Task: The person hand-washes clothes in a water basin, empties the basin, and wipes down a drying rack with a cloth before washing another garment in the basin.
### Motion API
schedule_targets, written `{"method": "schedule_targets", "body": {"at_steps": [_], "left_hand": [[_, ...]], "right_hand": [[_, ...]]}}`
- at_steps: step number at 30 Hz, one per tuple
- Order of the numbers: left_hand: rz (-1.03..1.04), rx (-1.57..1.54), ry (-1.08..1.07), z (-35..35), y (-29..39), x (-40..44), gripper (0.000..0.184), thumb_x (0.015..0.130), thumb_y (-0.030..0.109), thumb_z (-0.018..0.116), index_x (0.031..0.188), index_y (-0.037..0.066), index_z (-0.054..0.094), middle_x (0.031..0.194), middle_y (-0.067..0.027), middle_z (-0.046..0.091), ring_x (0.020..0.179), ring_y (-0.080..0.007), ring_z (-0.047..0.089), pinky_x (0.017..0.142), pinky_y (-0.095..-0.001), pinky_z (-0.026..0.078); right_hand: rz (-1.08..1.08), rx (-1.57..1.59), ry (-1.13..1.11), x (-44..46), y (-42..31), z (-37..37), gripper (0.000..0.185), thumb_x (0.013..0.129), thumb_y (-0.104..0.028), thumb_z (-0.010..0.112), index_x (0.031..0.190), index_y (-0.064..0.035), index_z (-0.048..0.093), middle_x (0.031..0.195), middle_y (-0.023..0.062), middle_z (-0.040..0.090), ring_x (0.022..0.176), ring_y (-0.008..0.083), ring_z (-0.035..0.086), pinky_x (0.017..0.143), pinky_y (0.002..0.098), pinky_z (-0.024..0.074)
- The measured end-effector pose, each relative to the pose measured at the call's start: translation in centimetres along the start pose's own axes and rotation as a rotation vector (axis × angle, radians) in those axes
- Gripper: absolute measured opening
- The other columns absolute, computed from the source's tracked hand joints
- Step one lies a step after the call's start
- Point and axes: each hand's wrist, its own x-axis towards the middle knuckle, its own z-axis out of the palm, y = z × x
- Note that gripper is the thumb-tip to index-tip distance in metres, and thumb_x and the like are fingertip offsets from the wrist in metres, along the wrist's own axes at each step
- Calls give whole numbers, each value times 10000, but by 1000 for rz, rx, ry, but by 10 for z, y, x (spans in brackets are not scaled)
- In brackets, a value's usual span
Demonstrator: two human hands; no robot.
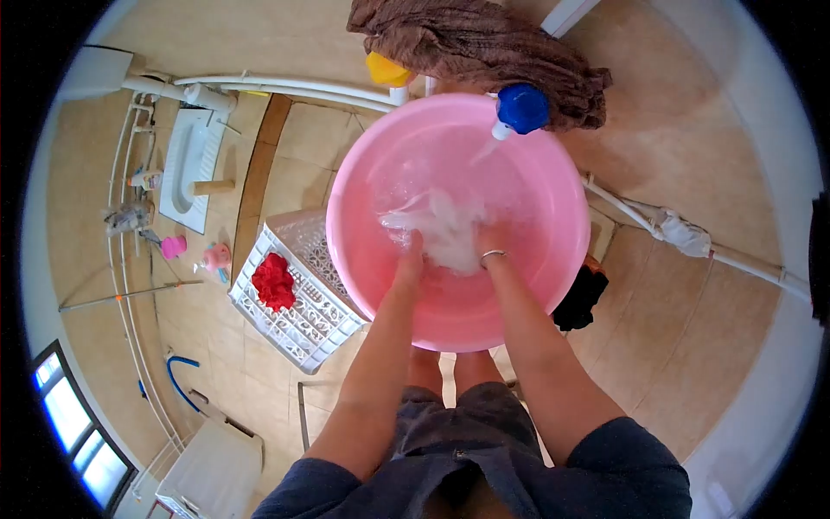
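Note:
A large pink basin (pixel 352 285) holds water, with a white cloth (pixel 445 227) in the middle of it. My left hand (pixel 413 248) is in the water at the cloth's left edge, its fingers hidden. On the right side of the cloth, my right hand (pixel 491 238) also reaches into the water, a bracelet at its wrist and its fingers out of sight. From a tap with a blue handle (pixel 522 108), water runs into the back of the basin.
Brown cloth (pixel 484 52) hangs behind the basin, beside a yellow tap handle (pixel 386 69). A white crate (pixel 298 333) with a red cloth (pixel 274 282) on it stands left. Black cloth (pixel 581 298) lies right of the basin. A squat toilet (pixel 183 169) is farther left.

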Motion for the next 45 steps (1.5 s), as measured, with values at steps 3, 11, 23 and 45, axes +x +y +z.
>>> {"method": "schedule_targets", "body": {"at_steps": [3, 11, 23, 45], "left_hand": [[84, -529, -427, 10, -1, 4, 475, 779, 501, 412, 1028, 97, 442, 867, -60, 474, 785, -205, 468, 692, -374, 424], [456, -753, -395, 7, -21, 26, 288, 815, 281, 465, 1001, 61, 452, 896, -50, 510, 810, -187, 515, 714, -358, 454], [169, -475, 13, 2, -40, -6, 391, 804, 400, 463, 1012, 70, 437, 896, -88, 479, 785, -228, 474, 673, -388, 445], [236, -596, -99, 6, -27, -31, 316, 819, 226, 472, 1105, 125, 383, 984, -89, 462, 852, -262, 490, 696, -431, 460]], "right_hand": [[-148, 345, 48, -45, -60, -21, 396, 663, -314, 637, 935, -52, 517, 875, 152, 569, 783, 287, 546, 678, 357, 435], [-125, 432, 14, -53, -102, -73, 311, 702, -369, 574, 673, -62, 540, 647, 142, 544, 621, 303, 534, 558, 379, 417], [-320, -290, -199, 4, 10, -12, 266, 727, -200, 516, 956, -66, 523, 952, 157, 537, 864, 294, 519, 725, 391, 411], [100, 47, 141, 38, 16, -42, 360, 762, -387, 454, 793, -43, 558, 823, 189, 554, 740, 341, 530, 673, 417, 415]]}}
